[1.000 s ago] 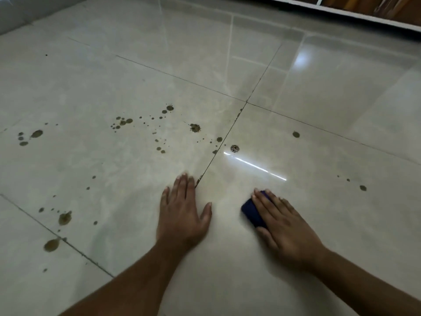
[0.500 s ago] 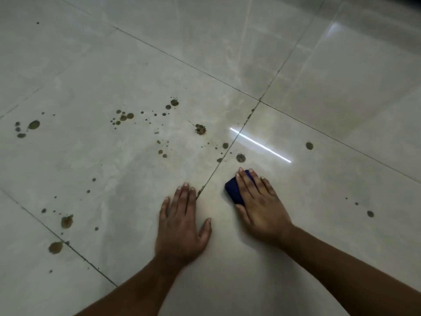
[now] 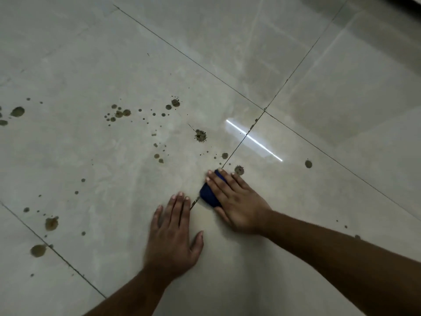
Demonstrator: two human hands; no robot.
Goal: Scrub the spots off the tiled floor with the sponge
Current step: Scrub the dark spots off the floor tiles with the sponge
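My right hand (image 3: pixel 237 201) presses a dark blue sponge (image 3: pixel 208 195) flat on the glossy beige tiled floor (image 3: pixel 91 65), right on a grout line. A brown spot (image 3: pixel 239 170) lies just beyond my fingertips. Another splat (image 3: pixel 200 135) and a scatter of small brown spots (image 3: pixel 119 113) spread to the left and ahead. My left hand (image 3: pixel 172 233) rests flat on the floor beside the sponge, fingers spread, holding nothing. Most of the sponge is hidden under my right hand.
Larger brown blots sit at the lower left (image 3: pixel 51 223), (image 3: pixel 37 250) and far left (image 3: pixel 17 111). A lone spot (image 3: pixel 308 164) lies to the right, with tiny specks (image 3: pixel 357 236) near my right forearm. A bright light reflection (image 3: pixel 254 140) streaks the tile ahead.
My right hand has slid the sponge forward and to the left, onto the grout line close to the spot. My left hand has stayed planted. The view has tilted further down.
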